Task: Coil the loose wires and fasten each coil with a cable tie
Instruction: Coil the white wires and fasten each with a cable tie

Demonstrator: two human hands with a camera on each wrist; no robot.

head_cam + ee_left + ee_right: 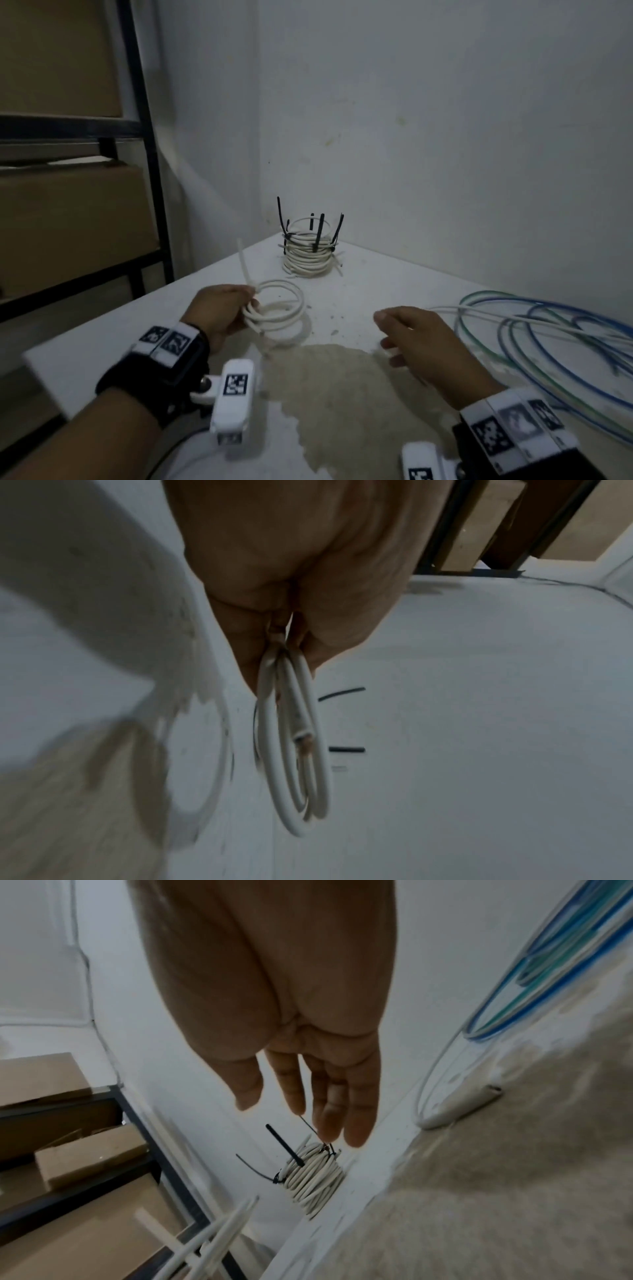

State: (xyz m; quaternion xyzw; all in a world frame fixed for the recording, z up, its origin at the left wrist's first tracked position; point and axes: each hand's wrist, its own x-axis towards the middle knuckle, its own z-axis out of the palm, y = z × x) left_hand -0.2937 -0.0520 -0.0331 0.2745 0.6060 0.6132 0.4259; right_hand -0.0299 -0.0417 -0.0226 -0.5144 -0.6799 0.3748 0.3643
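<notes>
White coil (pixel 277 310) partly hidden inside left hand (pixel 219 313) fingers (pixel 245 291).

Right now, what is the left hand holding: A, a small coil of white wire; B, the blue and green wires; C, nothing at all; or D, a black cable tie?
A: the left hand grips a small coil of white wire at its edge, which the left wrist view also shows, while the right hand is open and holds nothing.
</notes>
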